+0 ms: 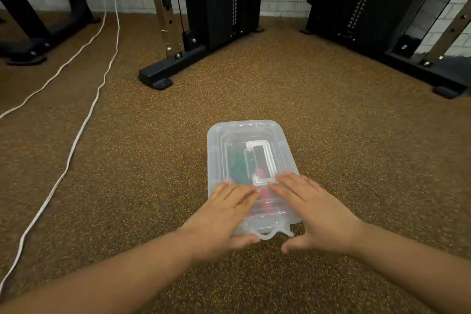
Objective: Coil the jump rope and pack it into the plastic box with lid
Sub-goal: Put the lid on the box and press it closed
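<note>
Head view: jump rope (pixel 238 164) inside lidded plastic box (pixel 216 140)

1. The plastic box (pixel 251 176) sits flat on the floor just ahead of me, translucent, rectangular with rounded corners, long side running near to far.
2. Its lid (pixel 229 135) is on, with a white handle (pixel 262 163) folded flat at the centre.
3. The jump rope (pixel 235 164) shows dimly inside as green and red.

White cables (pixel 84 125) cross speckled floor (pixel 158 160); black, perhaps gym, frames (pixel 219 7).
</note>
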